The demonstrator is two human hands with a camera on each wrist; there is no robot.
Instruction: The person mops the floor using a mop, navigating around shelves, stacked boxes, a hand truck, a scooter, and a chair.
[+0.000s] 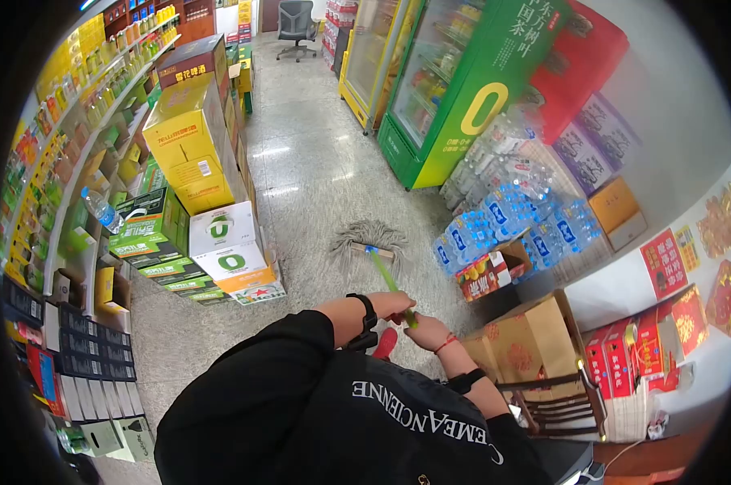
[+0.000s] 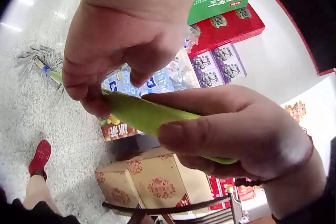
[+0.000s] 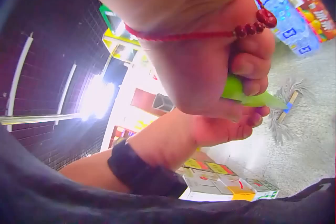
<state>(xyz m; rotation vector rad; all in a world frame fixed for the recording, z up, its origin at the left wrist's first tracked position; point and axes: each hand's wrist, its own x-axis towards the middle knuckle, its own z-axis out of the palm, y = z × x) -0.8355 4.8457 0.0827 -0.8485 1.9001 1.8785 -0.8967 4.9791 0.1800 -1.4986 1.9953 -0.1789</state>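
Observation:
A string mop (image 1: 373, 232) with grey strands lies spread on the speckled floor, and its green handle (image 1: 384, 273) rises toward the person. My left hand (image 1: 392, 305) grips the handle on the mop-head side, fingers curled round it in the left wrist view. Behind it, nearer the body, my right hand (image 1: 428, 332) holds the handle's end with thumb and fingers wrapped about it. A red bracelet (image 3: 184, 36) circles the right wrist. At the mop head, a blue fitting (image 3: 288, 107) joins the handle to a wooden bar.
Stacked drink cartons (image 1: 228, 246) line the left of the aisle beside shelves. Shrink-wrapped water bottles (image 1: 495, 222) and a green fridge (image 1: 462, 89) stand on the right. Near the right arm are a brown carton (image 1: 527, 339) and a wooden chair (image 1: 564, 408). A red shoe (image 2: 41, 157) is on the floor.

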